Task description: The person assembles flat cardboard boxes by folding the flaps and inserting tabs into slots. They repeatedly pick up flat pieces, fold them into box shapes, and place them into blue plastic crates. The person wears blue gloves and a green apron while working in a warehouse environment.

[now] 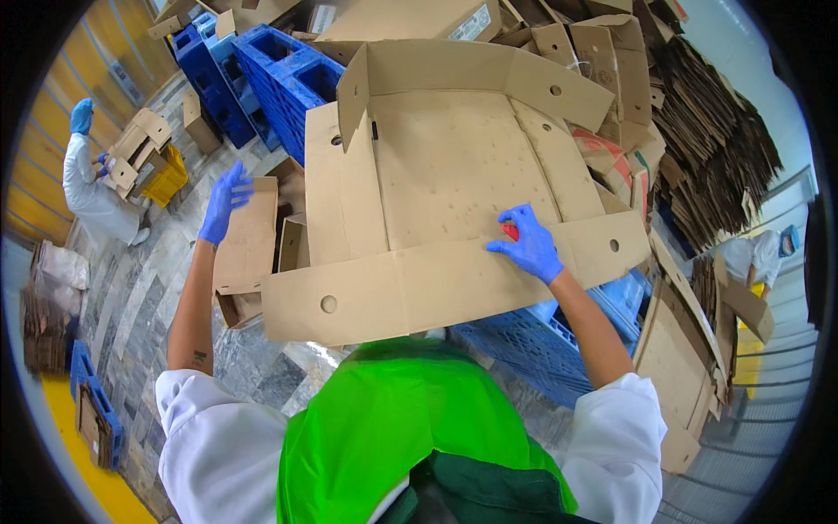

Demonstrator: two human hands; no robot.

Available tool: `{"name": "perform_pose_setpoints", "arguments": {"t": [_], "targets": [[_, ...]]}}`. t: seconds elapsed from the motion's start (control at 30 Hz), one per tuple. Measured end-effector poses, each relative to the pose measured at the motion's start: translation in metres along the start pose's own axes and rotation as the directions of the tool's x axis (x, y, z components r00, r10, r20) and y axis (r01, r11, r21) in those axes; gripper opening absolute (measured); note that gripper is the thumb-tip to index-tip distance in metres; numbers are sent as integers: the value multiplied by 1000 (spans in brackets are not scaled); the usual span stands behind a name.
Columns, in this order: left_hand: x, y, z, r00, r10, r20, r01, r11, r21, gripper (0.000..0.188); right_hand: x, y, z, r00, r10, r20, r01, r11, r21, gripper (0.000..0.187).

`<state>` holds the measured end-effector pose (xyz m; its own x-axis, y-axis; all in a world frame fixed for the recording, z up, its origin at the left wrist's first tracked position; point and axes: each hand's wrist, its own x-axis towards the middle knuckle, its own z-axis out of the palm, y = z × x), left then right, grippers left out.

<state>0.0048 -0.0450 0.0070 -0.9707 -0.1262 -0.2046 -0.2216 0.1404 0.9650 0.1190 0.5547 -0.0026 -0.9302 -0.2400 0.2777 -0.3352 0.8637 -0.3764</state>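
A large unfolded cardboard box (454,166) lies opened out in front of me, its long near flap (384,293) toward my body and its far walls partly raised. My right hand (531,244), in a blue glove, is closed at the top edge of that flap. Between its thumb and fingers shows a small red object (510,230), mostly hidden, its kind unclear. My left hand (229,201), also gloved in blue, is raised left of the box with its fingers stretched out and holds nothing. It is nearest to another cardboard box (249,240).
Blue plastic pallets (279,79) stand at the far left; another blue pallet (541,349) lies under the box. Flattened cardboard (716,140) is stacked at the right. A person (96,183) handles boxes by a yellow crate (166,177); a second person (758,258) is at the right.
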Motion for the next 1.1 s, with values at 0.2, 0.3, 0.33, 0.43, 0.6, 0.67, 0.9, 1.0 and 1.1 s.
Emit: {"name": "perform_pose_setpoints", "arguments": {"t": [0.2,0.3,0.33,0.43,0.6,0.67,0.9,1.0,1.1], "targets": [[13,158,127,872,489,-15,-480,861,166,54,-3,-4,26,958,182,-224,-196,980,-41,28],[53,197,178,848,402,346,-524,739,424,48,0,-7,26,945,205,-253,-223,974,-43,25],[61,210,197,911,162,379,-382,675,631,54,-3,-4,24,940,233,-251,-251,967,-43,25],[127,203,180,894,22,448,-433,302,849,57,3,-8,24,947,220,-234,-233,972,-29,24],[204,226,82,906,-78,417,-417,13,909,65,5,-14,28,951,229,-208,-224,973,48,23],[214,238,107,847,77,527,-525,-43,850,56,-2,-2,23,933,283,-221,-280,959,47,23],[222,139,78,751,551,365,-411,-43,911,41,-1,-7,17,935,306,-180,-305,952,37,24],[201,82,63,635,603,483,-468,-197,862,49,1,-9,17,935,288,-206,-291,957,14,25],[169,50,75,596,587,548,-559,-187,808,68,2,-6,20,936,298,-189,-309,951,-31,25]]}}
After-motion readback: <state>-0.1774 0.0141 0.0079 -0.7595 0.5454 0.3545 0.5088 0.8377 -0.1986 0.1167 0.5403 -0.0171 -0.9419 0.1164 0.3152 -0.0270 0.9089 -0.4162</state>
